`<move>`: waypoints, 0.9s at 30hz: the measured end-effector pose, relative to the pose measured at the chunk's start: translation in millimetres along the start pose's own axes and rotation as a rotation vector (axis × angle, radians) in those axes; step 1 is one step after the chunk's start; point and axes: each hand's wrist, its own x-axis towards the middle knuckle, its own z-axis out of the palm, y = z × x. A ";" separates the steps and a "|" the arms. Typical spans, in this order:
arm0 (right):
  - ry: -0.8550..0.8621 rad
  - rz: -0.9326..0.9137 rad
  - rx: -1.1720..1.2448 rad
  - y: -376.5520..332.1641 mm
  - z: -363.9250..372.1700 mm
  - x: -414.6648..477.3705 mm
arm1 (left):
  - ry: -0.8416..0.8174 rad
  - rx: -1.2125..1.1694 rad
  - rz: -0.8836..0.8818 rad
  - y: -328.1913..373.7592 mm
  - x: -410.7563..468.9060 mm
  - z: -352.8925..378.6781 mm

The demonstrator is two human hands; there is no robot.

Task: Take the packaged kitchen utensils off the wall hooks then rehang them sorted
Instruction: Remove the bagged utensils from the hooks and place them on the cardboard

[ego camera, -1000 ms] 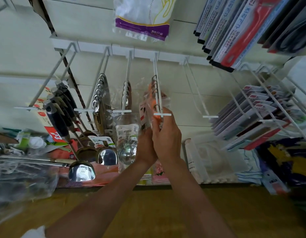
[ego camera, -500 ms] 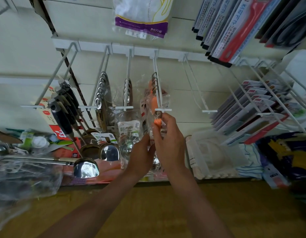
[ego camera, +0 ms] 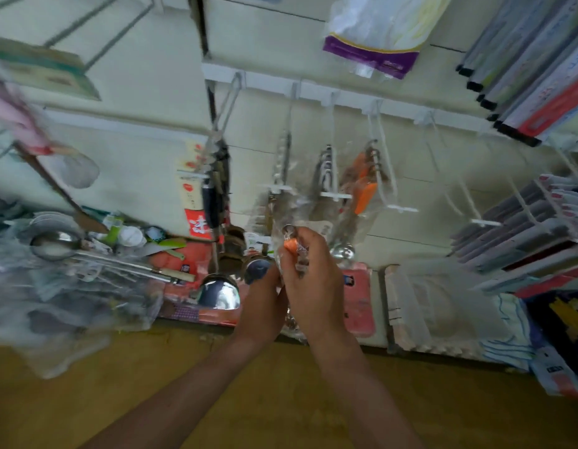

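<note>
My right hand grips a clear-packaged utensil with an orange handle, free of the hooks and held below them. My left hand holds the lower part of the same package from the left. More orange-handled packaged utensils hang on a white wire hook above and to the right. Packaged steel utensils hang on the hook beside it, and further steel ones to their left. Black-handled ladles hang on the leftmost hook. The frame is blurred by motion.
An unloaded white hook sticks out right of the orange utensils. Carded packs fill hooks at the far right. Loose ladles and bagged goods lie on the shelf at left. White mats lean below. A glove bag hangs overhead.
Both hands have come down from the hook's tip with the orange-handled package, which has slid off the hook. The camera has swung left, so the hooks sit further right.
</note>
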 end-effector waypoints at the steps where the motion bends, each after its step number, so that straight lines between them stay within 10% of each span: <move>1: -0.003 -0.029 -0.003 -8.0 13.2 -2.5 | 0.027 0.012 -0.004 -7.3 -4.1 -14.6; 27: -0.398 -0.683 0.331 -405.6 401.8 -156.5 | 0.739 0.115 -0.283 -155.5 -214.9 -521.5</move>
